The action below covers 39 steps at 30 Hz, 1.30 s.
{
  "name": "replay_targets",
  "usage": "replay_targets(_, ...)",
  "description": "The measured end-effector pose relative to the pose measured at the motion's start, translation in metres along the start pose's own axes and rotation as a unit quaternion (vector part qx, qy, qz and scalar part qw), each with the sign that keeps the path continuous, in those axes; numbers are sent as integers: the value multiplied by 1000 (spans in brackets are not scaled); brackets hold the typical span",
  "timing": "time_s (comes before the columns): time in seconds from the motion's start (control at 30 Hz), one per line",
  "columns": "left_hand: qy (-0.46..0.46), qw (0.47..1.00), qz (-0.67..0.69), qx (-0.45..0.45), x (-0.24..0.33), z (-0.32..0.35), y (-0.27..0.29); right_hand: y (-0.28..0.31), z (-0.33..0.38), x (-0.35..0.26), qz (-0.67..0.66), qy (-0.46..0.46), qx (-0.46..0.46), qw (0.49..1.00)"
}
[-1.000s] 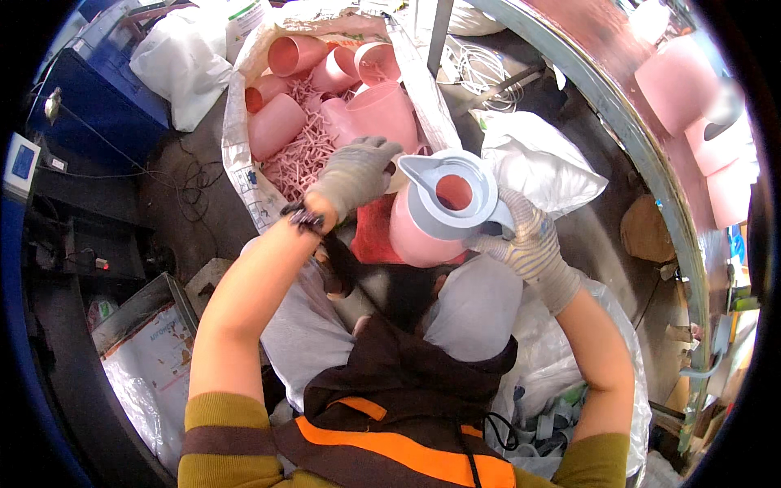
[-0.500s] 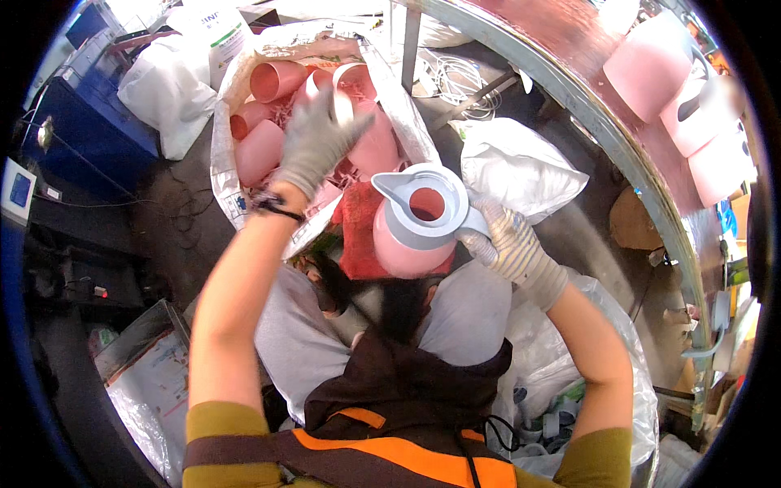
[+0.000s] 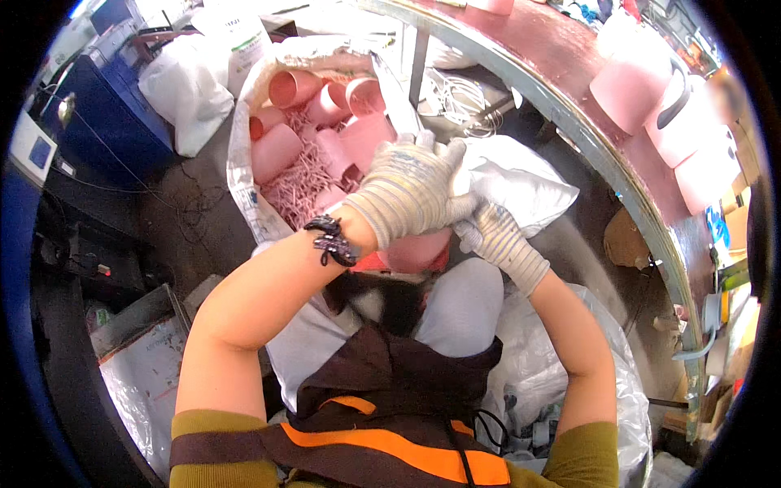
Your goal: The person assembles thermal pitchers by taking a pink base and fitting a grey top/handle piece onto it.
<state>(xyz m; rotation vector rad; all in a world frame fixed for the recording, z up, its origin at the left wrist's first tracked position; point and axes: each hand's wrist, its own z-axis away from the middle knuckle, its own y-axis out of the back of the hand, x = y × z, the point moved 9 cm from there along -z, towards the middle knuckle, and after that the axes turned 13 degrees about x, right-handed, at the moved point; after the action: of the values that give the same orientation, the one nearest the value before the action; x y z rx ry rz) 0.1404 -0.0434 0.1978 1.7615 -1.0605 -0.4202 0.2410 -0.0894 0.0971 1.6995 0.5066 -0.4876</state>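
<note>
The pink jug (image 3: 413,254) sits between my knees, mostly covered by my hands; only its lower body shows. My left hand (image 3: 419,187), in a pale knitted glove, lies across the top with its fingers stretched out, hiding the grey collar and spout. My right hand (image 3: 503,244), gloved too, is closed at the right side, where the handle is; the handle itself is hidden. Under the jug shows a bit of red cloth (image 3: 370,263). Beyond my left hand stands a white sack (image 3: 242,175) holding several pink jug bodies (image 3: 277,152) among shredded pink paper (image 3: 294,191).
A curved bench edge (image 3: 602,154) runs along the right, with pink jugs (image 3: 630,93) on top. A stuffed white bag (image 3: 525,179) lies beside the sack. By my right leg, a clear plastic bag (image 3: 598,325) holds grey parts. Blue equipment (image 3: 122,122) stands at far left.
My left hand has come back from over the sack, moving right and nearer, onto the jug's top. My right hand has stayed at the handle. The view has shifted slightly.
</note>
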Motion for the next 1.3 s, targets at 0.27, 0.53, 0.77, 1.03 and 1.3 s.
replay_targets(0.27,-73,969,-16,234,36,-37,119,10,9,-7,20,30,75,997)
replay_targets(0.53,-3,998,-8,54,-4,9,9,-6,-3,-8,9,44,7,999)
replay_targets(0.77,120,976,144,114,-55,-21,42,69,42,-18,-14,19,210,977)
replay_targets(1.03,135,984,-100,64,-95,61,-128,386,138,-66,75,-161,587,790)
replay_targets(1.3,122,990,-8,76,-156,102,-72,462,-7,85,415,-190,486,746)
